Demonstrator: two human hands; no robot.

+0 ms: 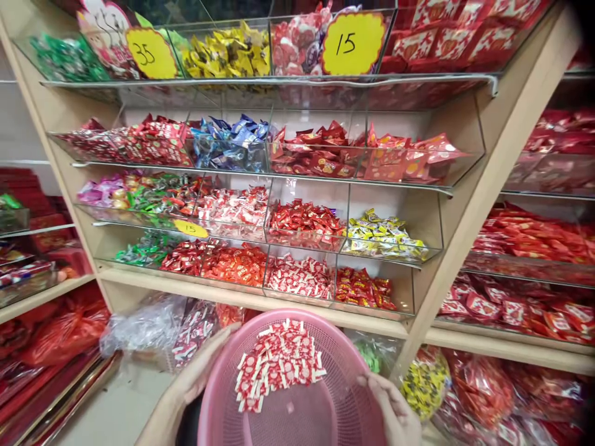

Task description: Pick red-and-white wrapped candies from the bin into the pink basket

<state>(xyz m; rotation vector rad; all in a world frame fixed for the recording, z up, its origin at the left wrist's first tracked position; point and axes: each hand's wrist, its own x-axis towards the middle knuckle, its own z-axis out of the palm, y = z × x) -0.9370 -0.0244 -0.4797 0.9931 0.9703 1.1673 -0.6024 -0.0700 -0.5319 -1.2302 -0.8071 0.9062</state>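
Observation:
A pink plastic basket (346,359) with perforated sides is tilted toward me at the bottom centre. Red-and-white wrapped candies (279,362) lie heaped against its far side, and the near part of its floor shows bare. My left hand (202,365) is closed against the basket's left side, its fingers partly hidden behind the wall. On the right, my right hand (388,402) grips the rim with bent fingers. Just beyond the basket, a clear shelf bin (300,297) holds similar red-and-white candies.
A wooden shelf rack (404,325) with clear bins of wrapped candies rises ahead, with yellow price tags (354,42). Below stand a clear plastic bag (144,325) and a bag of yellow candies (425,381). More red goods (534,235) fill shelves at right.

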